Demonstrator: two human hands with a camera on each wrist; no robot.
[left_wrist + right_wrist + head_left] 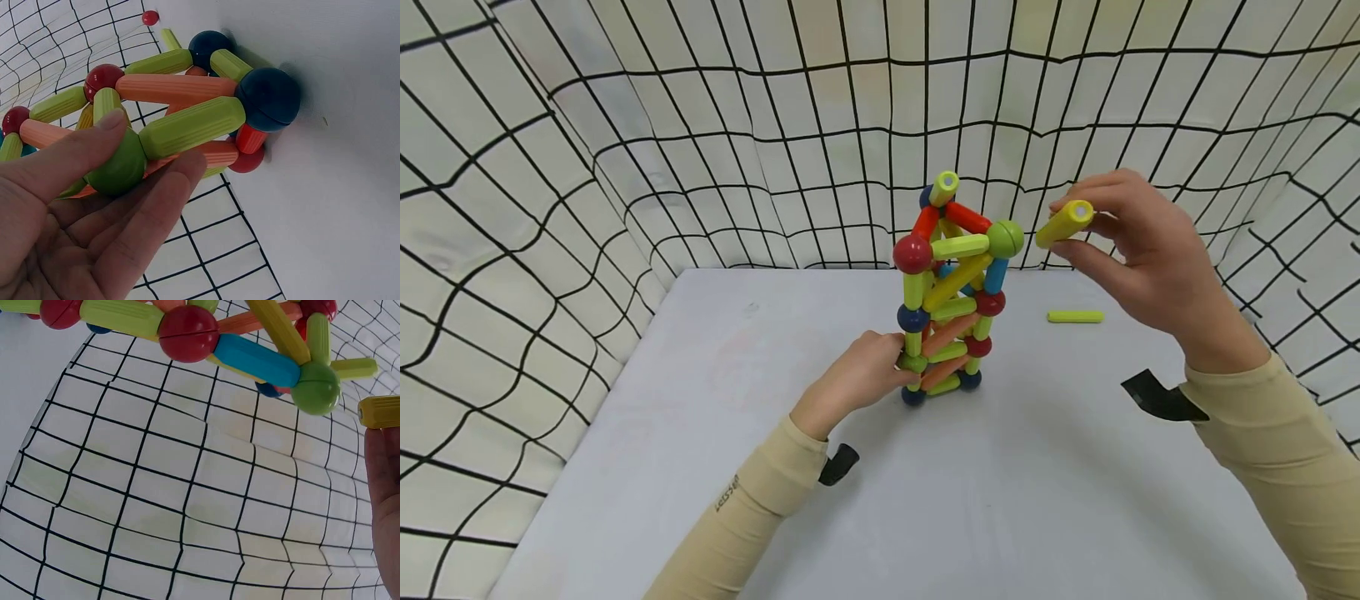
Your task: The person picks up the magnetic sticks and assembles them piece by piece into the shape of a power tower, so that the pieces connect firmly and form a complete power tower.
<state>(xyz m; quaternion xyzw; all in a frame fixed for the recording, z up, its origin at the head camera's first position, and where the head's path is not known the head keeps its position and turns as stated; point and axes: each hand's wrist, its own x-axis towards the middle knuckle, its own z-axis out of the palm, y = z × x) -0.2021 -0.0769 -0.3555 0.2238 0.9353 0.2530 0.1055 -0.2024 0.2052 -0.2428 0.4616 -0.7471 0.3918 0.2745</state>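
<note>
A tower of coloured rods and balls stands upright on the white table. Low on its left side, my left hand grips it, thumb and fingers around a green ball. My right hand pinches a yellow rod between thumb and fingertips. That rod is held in the air, apart from the green ball at the tower's top right corner. One short yellow-green rod sticks up from the tower's top. In the right wrist view only part of the right hand shows.
A loose yellow-green rod lies on the white table to the right of the tower. White walls with a black grid enclose the table at the back and sides. Black straps hang near the sleeves.
</note>
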